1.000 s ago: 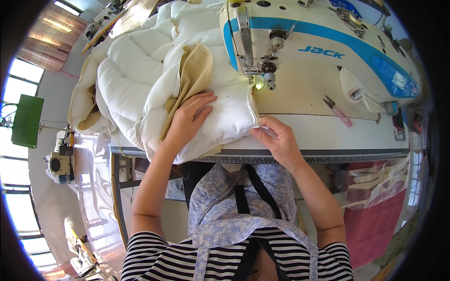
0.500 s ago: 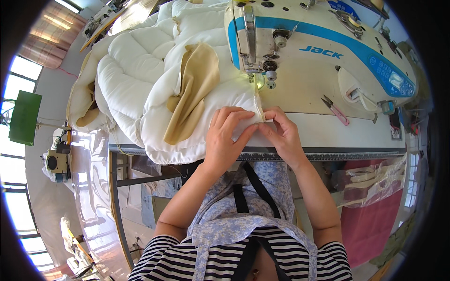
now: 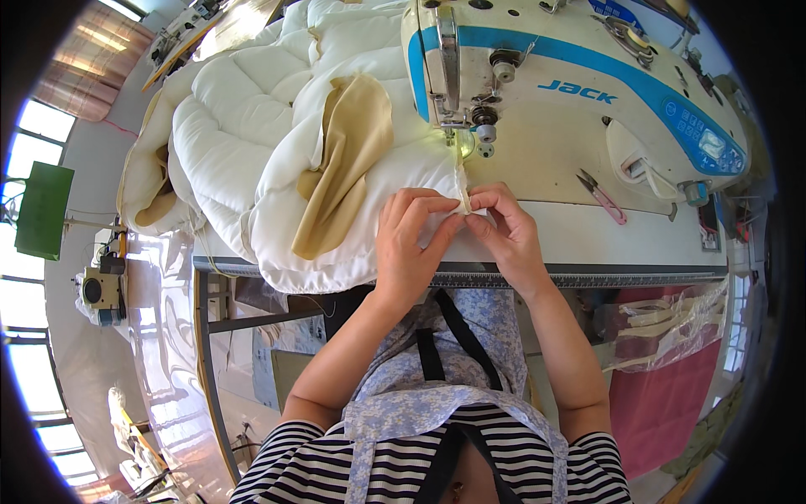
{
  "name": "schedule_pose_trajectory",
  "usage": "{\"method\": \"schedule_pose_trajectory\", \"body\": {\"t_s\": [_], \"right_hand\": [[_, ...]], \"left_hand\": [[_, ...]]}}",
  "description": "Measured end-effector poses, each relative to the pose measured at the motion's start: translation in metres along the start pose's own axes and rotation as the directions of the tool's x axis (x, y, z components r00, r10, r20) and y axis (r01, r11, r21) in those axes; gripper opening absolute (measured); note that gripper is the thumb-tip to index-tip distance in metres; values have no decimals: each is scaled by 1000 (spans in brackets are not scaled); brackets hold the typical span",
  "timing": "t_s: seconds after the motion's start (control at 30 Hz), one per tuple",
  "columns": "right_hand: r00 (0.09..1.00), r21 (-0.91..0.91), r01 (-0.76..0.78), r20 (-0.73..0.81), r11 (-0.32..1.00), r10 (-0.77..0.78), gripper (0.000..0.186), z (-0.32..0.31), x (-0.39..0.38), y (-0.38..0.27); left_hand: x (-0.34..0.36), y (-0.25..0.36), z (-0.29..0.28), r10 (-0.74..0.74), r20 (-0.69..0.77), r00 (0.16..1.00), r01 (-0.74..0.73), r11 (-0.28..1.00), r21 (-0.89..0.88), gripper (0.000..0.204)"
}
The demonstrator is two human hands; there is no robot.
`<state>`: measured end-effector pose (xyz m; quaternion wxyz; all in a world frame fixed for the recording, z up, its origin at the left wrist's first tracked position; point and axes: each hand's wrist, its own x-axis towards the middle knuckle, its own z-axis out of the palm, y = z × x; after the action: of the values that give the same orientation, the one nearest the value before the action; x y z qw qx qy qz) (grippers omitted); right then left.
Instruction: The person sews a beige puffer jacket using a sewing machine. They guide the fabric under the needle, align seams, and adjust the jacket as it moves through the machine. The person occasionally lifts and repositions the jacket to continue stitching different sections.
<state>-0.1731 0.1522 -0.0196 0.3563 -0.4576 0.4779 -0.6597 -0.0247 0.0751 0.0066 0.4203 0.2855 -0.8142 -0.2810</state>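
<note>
Near the front edge of the table, the left hand and right hand have fingers clamped on the border of white quilted padding beside a sewing machine.

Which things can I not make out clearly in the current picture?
Head view, current picture:
The gripped edge of the white padded fabric: partly hidden by fingertips of the left hand and right hand.
The fabric's far end: cut off by the upper picture edge.
The sewing machine: its top is cut off there too; whether its needle is down is too small to tell.
</note>
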Motion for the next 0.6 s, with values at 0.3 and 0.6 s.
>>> {"method": "schedule_pose_trajectory", "body": {"t_s": [0.3, 0.6], "right_hand": [[978, -176, 35, -198, 984, -70, 15, 1, 0, -4], [948, 71, -281, -134, 957, 288, 24, 13, 2, -8]], "left_hand": [[2, -5, 3, 22, -21, 1000, -22, 1000, -1, 14], [0, -14, 5, -220, -61, 973, 192, 932, -308, 11]]}}
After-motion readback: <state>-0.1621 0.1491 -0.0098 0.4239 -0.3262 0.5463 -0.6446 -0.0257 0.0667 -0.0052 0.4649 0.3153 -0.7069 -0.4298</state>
